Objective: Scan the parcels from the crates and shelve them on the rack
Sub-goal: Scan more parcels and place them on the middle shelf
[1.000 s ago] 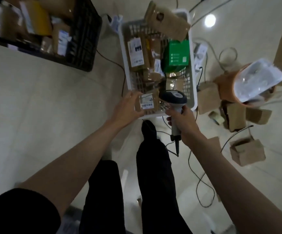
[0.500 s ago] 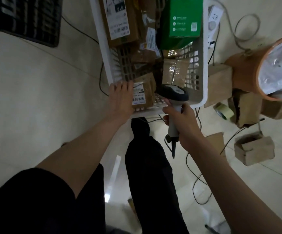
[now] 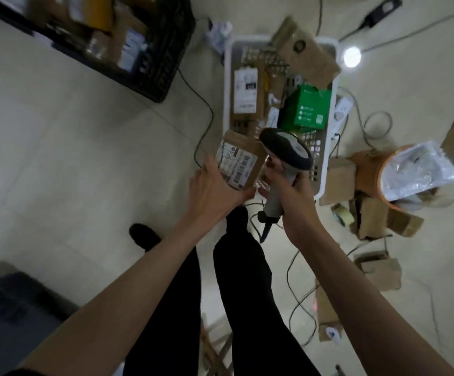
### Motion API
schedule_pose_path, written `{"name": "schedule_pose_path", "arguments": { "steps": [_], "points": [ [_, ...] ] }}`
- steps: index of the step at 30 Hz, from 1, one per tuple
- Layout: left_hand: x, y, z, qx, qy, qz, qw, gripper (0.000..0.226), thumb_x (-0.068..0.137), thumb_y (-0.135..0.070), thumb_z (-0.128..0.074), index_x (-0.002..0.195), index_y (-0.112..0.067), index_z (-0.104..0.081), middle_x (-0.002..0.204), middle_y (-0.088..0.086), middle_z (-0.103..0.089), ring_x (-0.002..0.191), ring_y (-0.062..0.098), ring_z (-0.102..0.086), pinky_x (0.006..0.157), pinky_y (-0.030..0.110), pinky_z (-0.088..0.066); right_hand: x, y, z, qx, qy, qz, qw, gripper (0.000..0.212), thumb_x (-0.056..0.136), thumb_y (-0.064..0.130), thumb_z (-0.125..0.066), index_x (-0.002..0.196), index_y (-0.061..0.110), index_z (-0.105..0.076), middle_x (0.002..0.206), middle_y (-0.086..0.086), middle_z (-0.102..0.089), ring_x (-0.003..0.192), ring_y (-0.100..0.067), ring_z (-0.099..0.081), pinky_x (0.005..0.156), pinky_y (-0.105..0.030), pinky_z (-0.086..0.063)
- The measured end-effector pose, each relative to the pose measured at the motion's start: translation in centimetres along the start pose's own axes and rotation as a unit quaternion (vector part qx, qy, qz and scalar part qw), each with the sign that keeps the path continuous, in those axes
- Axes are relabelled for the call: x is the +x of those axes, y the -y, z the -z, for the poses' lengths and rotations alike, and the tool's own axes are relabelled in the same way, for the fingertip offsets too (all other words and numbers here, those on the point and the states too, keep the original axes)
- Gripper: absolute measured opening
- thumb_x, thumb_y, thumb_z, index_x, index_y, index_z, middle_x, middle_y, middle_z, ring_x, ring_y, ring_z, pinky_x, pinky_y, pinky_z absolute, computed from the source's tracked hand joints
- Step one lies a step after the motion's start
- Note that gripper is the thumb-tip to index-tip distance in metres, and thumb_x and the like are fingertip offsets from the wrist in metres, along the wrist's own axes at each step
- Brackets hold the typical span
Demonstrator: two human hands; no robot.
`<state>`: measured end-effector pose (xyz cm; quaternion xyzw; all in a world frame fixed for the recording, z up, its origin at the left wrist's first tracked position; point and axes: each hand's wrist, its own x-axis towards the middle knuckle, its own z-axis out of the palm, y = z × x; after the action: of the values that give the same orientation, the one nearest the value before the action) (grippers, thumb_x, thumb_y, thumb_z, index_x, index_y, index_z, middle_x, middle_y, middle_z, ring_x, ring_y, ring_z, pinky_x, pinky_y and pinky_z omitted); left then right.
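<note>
— What's changed since a moment ago?

— The small brown parcel (image 3: 238, 165) has come up out of the white crate (image 3: 326, 147). The left hand (image 3: 215, 189) was flat against it down in the crate; now it grips the parcel from below and tilts the label up.

— And the other hand?

— The right hand (image 3: 292, 198) is wrapped round the grip of the barcode scanner (image 3: 285, 150), just right of the parcel, its head almost touching the parcel's edge.

— What lies beyond the hands?

— Past them, in the white crate, a green box (image 3: 307, 109) and more brown parcels. Far to the left, a black crate (image 3: 128, 47) also holds parcels. To the right, loose cardboard boxes and cables on the floor.

— How should the scan go?

— I'd say draw the scanner back a little and aim its window squarely at the barcode, keeping the label flat and the thumb off the stripes.
</note>
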<state>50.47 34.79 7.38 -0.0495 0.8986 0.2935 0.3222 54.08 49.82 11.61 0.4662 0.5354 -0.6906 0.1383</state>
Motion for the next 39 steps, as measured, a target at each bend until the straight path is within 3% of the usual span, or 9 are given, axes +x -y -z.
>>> {"name": "schedule_pose_path", "arguments": {
  "steps": [5,8,11,16,22,25,27,31,39],
  "points": [
    [-5.8,0.5,11.8,-0.128,-0.053,0.03,0.99,0.098,0.047,-0.087,-0.071,0.116,-0.03,-0.031,0.109,-0.006,-0.065,0.096,0.015,-0.066,0.081,0.036,-0.055,-7.6,6.5,-7.5,-0.016,0.09,0.032,0.995,0.028,0.101,0.01,-0.06,0.126,0.022,-0.061,0.115,0.001,-0.076,0.109,-0.023,-0.072,0.08,-0.034,-0.061],
    [-8.9,2.5,18.7,-0.195,-0.091,0.011,0.977,0.07,0.071,-0.073,-0.072,0.115,-0.033,-0.035,0.097,-0.019,-0.064,0.082,-0.011,-0.065,0.062,0.009,-0.05,-12.3,9.7,-12.9,-0.056,0.119,0.035,0.991,0.032,0.101,0.014,-0.061,0.132,0.017,-0.057,0.124,-0.007,-0.072,0.115,-0.029,-0.069,0.095,-0.053,-0.057],
    [-11.9,5.3,25.4,-0.253,-0.132,0.011,0.958,0.038,0.093,-0.046,-0.066,0.113,-0.031,-0.037,0.092,-0.023,-0.062,0.077,-0.018,-0.063,0.057,0.004,-0.046,-17.0,12.1,-18.6,-0.073,0.153,0.03,0.985,0.035,0.101,0.014,-0.061,0.136,0.015,-0.054,0.127,-0.009,-0.069,0.117,-0.029,-0.067,0.099,-0.054,-0.055],
    [-18.0,10.4,36.9,-0.322,-0.163,0.032,0.932,0.027,0.097,-0.037,-0.062,0.108,-0.041,-0.038,0.105,-0.015,-0.064,0.083,-0.006,-0.067,0.059,0.01,-0.047,-25.5,14.4,-28.2,-0.104,0.236,0.085,0.963,0.018,0.101,0.015,-0.061,0.115,0.026,-0.062,0.106,0.008,-0.077,0.105,-0.016,-0.072,0.077,-0.032,-0.063],
    [-26.4,16.3,49.6,-0.427,-0.219,0.018,0.877,0.034,0.091,-0.032,-0.073,0.112,-0.038,-0.047,0.115,0.0,-0.067,0.086,0.0,-0.069,0.074,0.018,-0.052,-34.5,16.3,-39.7,-0.129,0.341,0.143,0.92,0.022,0.099,0.006,-0.059,0.119,0.017,-0.062,0.113,-0.004,-0.076,0.105,-0.02,-0.073,0.081,-0.037,-0.062],
    [-30.6,18.5,54.7,-0.454,-0.253,-0.001,0.854,0.042,0.087,-0.034,-0.078,0.117,-0.038,-0.049,0.118,0.001,-0.068,0.096,0.004,-0.07,0.094,0.036,-0.056,-39.0,17.3,-44.7,-0.141,0.395,0.164,0.893,0.019,0.099,0.006,-0.059,0.113,0.017,-0.064,0.12,-0.011,-0.073,0.114,-0.027,-0.07,0.089,-0.042,-0.059],
    [-33.0,19.8,57.8,-0.457,-0.288,-0.008,0.841,0.044,0.086,-0.035,-0.079,0.118,-0.039,-0.05,0.119,0.001,-0.069,0.099,0.005,-0.07,0.095,0.039,-0.056,-41.7,18.1,-47.5,-0.16,0.423,0.186,0.872,0.019,0.099,0.007,-0.06,0.115,0.016,-0.063,0.119,-0.009,-0.074,0.115,-0.027,-0.069,0.089,-0.042,-0.058],
    [-37.3,21.5,63.0,-0.43,-0.374,-0.009,0.822,0.043,0.086,-0.041,-0.077,0.117,-0.044,-0.047,0.118,-0.005,-0.068,0.096,0.004,-0.069,0.078,0.026,-0.051,-46.8,20.2,-51.7,-0.238,0.461,0.272,0.81,0.025,0.098,0.008,-0.062,0.123,0.011,-0.062,0.114,-0.008,-0.075,0.105,-0.024,-0.073,0.087,-0.038,-0.061],
    [-43.9,24.3,69.4,-0.317,-0.515,0.006,0.797,0.046,0.086,-0.019,-0.079,0.119,-0.025,-0.047,0.107,-0.004,-0.066,0.078,0.001,-0.07,0.062,0.016,-0.054,-53.3,23.3,-56.1,-0.362,0.467,0.488,0.642,0.026,0.089,0.004,-0.068,0.112,0.014,-0.061,0.084,0.0,-0.069,0.058,0.0,-0.063,0.055,-0.016,-0.049]
  ]
}}
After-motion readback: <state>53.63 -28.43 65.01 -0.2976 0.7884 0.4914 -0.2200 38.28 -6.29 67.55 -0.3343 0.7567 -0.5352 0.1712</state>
